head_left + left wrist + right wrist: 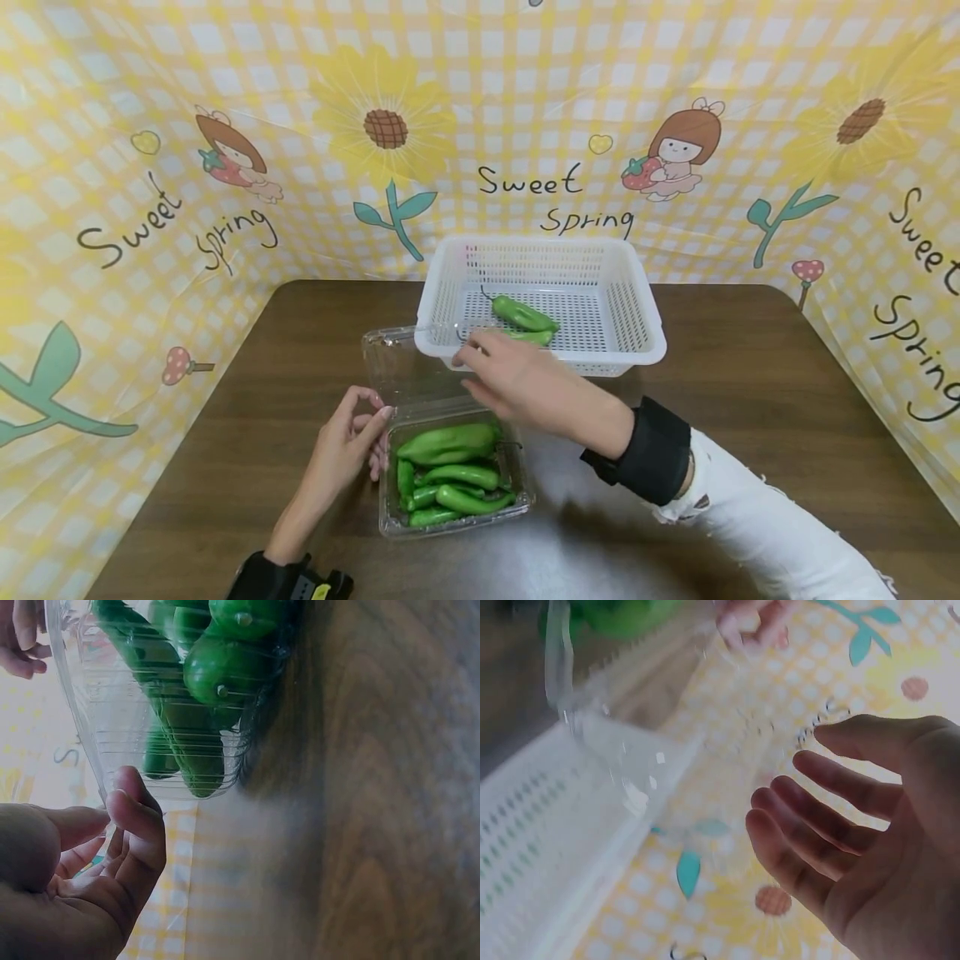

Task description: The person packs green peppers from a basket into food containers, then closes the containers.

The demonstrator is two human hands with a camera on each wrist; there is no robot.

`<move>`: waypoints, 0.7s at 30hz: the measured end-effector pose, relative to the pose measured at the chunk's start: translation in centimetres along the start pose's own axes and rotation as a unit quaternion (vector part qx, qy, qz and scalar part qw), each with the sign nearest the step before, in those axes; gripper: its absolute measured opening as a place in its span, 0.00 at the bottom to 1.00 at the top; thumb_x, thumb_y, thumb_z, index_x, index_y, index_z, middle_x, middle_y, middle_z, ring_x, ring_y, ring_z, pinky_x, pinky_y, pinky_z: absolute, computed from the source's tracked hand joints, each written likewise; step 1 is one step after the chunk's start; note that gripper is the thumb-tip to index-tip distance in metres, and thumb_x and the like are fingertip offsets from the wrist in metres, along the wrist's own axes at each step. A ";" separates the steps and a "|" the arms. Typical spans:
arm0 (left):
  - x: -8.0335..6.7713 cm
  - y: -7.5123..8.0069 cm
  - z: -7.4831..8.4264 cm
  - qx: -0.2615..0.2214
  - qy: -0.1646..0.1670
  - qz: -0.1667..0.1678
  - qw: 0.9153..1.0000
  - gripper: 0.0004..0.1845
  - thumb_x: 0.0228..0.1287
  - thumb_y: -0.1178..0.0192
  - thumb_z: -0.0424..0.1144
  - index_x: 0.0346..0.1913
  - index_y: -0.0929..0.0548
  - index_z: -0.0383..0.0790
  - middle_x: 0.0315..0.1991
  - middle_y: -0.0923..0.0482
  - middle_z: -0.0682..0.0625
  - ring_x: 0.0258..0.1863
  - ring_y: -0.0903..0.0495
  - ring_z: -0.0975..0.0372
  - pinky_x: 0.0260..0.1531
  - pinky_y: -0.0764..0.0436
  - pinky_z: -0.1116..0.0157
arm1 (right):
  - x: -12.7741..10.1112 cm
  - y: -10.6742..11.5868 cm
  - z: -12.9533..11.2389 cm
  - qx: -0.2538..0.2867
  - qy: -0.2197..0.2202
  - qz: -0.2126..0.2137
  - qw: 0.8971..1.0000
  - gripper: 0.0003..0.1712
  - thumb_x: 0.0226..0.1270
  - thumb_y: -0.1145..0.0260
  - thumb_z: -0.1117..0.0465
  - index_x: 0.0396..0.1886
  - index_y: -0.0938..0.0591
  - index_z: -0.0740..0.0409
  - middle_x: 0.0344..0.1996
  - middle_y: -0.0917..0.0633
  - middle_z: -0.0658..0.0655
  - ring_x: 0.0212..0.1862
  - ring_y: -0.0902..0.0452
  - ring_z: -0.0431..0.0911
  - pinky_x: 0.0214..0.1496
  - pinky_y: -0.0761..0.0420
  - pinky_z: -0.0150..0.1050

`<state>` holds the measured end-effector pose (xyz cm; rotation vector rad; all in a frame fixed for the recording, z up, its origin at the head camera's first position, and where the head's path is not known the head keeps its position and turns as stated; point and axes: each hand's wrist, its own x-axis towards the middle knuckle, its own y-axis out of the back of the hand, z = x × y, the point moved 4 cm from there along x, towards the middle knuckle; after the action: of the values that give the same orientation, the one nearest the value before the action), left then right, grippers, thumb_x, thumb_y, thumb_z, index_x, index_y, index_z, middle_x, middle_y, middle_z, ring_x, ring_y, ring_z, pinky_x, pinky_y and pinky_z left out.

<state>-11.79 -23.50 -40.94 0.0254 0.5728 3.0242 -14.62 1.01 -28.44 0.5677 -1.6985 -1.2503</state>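
Observation:
A clear plastic clamshell box [527, 498] holds several green peppers [448, 445] on the table, its lid [412, 373] tipped back toward the basket. At the box's back left corner, my left hand [337, 450] pinches the rim between thumb and index finger; the left wrist view shows that grip [127, 825] close up. My right hand [517, 379] hovers over the lid and the basket's front edge. Its fingers are loosely bent with nothing between them, as the right wrist view shows beside the transparent lid [630, 787].
Behind the box stands a white perforated basket [633, 300], with two green peppers [522, 314] in it, one partly hidden by my right hand. The brown wooden table [750, 400] is backed by a yellow checked cloth [525, 100].

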 end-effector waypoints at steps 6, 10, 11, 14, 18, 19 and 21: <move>0.0 -0.1 0.0 -0.002 -0.014 0.000 1.000 0.13 0.77 0.48 0.44 0.52 0.35 0.38 0.20 0.22 0.37 0.11 0.22 0.55 0.11 0.20 0.53 | 0.4 2.3 2.4 0.021 -0.032 0.030 0.999 0.16 0.62 0.43 0.74 0.48 0.21 0.60 0.45 0.21 0.56 0.44 0.22 0.45 0.39 0.18 0.34; 0.0 0.0 0.2 -0.003 -0.015 -0.001 1.000 0.13 0.77 0.48 0.44 0.52 0.35 0.39 0.20 0.22 0.37 0.12 0.22 0.54 0.11 0.20 0.53 | 0.6 3.3 4.0 0.003 -0.061 0.040 0.997 0.14 0.65 0.44 0.74 0.48 0.21 0.61 0.43 0.21 0.57 0.43 0.23 0.48 0.32 0.21 0.35; 0.0 0.0 0.2 -0.004 -0.013 -0.002 1.000 0.13 0.77 0.48 0.44 0.53 0.35 0.39 0.21 0.22 0.37 0.12 0.22 0.54 0.12 0.20 0.53 | 0.6 3.5 4.3 -0.005 -0.068 0.038 0.997 0.14 0.66 0.45 0.74 0.48 0.22 0.61 0.43 0.21 0.58 0.42 0.23 0.49 0.30 0.23 0.36; -0.1 0.1 0.3 -0.004 -0.010 -0.003 1.000 0.13 0.77 0.48 0.44 0.53 0.35 0.39 0.21 0.22 0.37 0.12 0.22 0.54 0.12 0.20 0.53 | 0.5 3.8 5.3 -0.017 -0.082 0.016 0.996 0.13 0.70 0.46 0.72 0.50 0.22 0.61 0.44 0.22 0.59 0.41 0.25 0.49 0.29 0.27 0.36; 0.0 0.1 0.3 -0.002 -0.011 -0.005 1.000 0.13 0.77 0.48 0.44 0.53 0.35 0.39 0.21 0.22 0.37 0.12 0.22 0.54 0.12 0.20 0.52 | 0.6 3.9 6.8 -0.009 -0.100 -0.021 0.995 0.13 0.71 0.46 0.70 0.52 0.23 0.62 0.46 0.22 0.61 0.38 0.28 0.49 0.31 0.29 0.36; 0.0 0.1 0.3 -0.001 -0.011 -0.006 1.000 0.13 0.77 0.48 0.44 0.53 0.35 0.39 0.21 0.22 0.37 0.12 0.22 0.54 0.12 0.20 0.52 | 0.7 3.8 7.2 -0.006 -0.105 -0.031 0.994 0.13 0.71 0.46 0.70 0.53 0.23 0.62 0.46 0.22 0.61 0.37 0.28 0.49 0.31 0.29 0.36; 0.1 0.1 0.2 -0.001 -0.011 -0.008 1.000 0.13 0.77 0.48 0.44 0.53 0.35 0.39 0.21 0.21 0.37 0.12 0.21 0.54 0.12 0.20 0.53 | 1.0 3.7 8.0 -0.008 -0.112 -0.046 0.993 0.14 0.71 0.45 0.70 0.53 0.23 0.62 0.46 0.22 0.61 0.36 0.28 0.49 0.31 0.28 0.37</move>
<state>-11.86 -23.52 -40.70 0.0535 0.5646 3.0043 -21.53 5.55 -25.14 0.5168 -1.8626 -1.4356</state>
